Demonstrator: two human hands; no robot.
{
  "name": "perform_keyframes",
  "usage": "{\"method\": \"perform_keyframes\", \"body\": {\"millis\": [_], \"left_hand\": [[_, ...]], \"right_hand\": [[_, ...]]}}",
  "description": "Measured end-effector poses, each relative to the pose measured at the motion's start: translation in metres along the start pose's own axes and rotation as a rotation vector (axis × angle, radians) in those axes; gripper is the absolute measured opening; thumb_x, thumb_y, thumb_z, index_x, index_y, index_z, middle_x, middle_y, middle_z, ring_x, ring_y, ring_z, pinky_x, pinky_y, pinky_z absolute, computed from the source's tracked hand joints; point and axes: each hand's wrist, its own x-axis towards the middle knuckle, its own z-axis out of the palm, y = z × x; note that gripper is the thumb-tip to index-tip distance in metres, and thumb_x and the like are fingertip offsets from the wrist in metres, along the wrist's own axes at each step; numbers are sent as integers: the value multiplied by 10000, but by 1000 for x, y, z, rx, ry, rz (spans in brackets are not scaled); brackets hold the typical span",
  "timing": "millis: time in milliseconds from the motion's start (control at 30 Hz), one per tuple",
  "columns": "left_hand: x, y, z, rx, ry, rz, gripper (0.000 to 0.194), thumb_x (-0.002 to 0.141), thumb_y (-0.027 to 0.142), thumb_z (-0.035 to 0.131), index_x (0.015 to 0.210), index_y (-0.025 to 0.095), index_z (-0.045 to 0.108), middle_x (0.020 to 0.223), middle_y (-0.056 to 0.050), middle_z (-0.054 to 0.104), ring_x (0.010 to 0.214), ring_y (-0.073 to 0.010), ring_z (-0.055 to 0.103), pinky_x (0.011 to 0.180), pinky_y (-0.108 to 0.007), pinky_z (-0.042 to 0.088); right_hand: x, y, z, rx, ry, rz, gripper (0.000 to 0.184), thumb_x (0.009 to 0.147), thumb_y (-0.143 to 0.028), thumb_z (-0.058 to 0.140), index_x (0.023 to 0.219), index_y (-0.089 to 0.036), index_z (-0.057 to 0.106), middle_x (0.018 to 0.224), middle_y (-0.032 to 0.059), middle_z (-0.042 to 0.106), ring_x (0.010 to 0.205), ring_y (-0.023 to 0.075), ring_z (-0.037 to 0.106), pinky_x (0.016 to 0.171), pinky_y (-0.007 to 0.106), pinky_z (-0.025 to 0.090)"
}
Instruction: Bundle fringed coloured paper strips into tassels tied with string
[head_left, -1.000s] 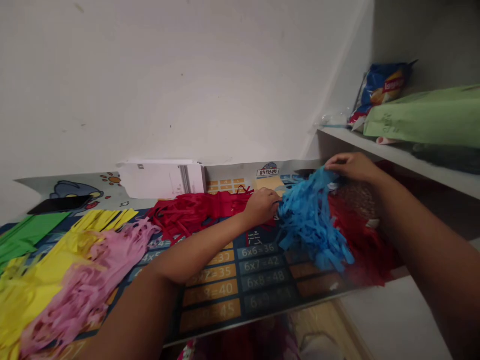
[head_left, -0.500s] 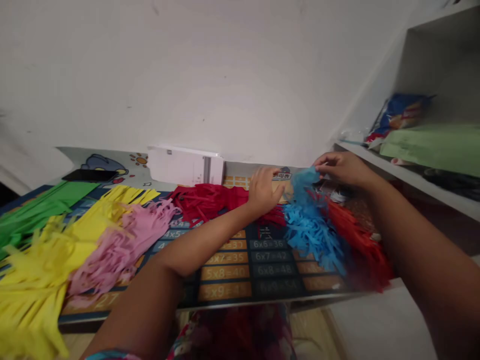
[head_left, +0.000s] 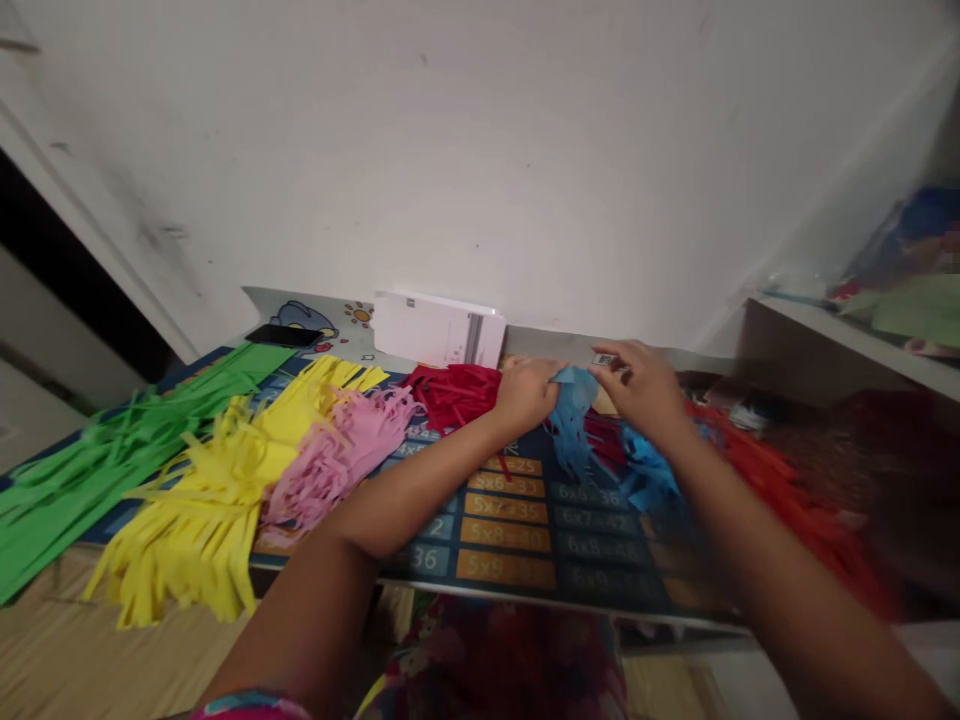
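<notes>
My left hand (head_left: 526,392) and my right hand (head_left: 637,385) meet over a bundle of blue fringed paper (head_left: 574,425) at the far middle of the table. Both hands pinch its top edge, and its cut strips hang down between them. More blue strips (head_left: 649,475) trail under my right wrist. A pile of dark red fringed paper (head_left: 454,392) lies just left of my left hand. Orange-red fringed paper (head_left: 780,490) spreads out to the right, blurred.
Pink (head_left: 337,465), yellow (head_left: 217,500) and green (head_left: 97,470) fringed paper lie in a row on the left of the multiplication-table mat (head_left: 517,540). A white box (head_left: 439,330) and a black phone (head_left: 274,336) sit by the wall. A shelf (head_left: 847,340) with bags stands on the right.
My view has swung left. My right hand has drawn the blue paper in from the shelf side toward the middle, where my left hand has taken hold of it too.
</notes>
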Motion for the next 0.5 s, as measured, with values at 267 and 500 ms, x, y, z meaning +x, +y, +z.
{"method": "perform_keyframes", "body": {"millis": [267, 500], "left_hand": [[-69, -69, -95, 343, 89, -269, 421, 851, 97, 553, 1221, 205, 718, 1163, -75, 764, 1090, -231, 712, 993, -377, 517], [-122, -56, -162, 569, 202, -247, 404, 806, 82, 565, 1150, 199, 741, 1175, -84, 761, 1139, -269, 691, 1003, -458, 478]], "right_hand": [[-85, -130, 129, 401, -7, -265, 405, 950, -155, 421, 1307, -127, 610, 1275, 154, 648, 1205, 227, 601, 1058, 410, 502], [-73, -182, 184, 571, -54, -181, 588, 890, -105, 387, 1473, -138, 452, 1434, 172, 543, 1356, 265, 491, 1133, 496, 436]]}}
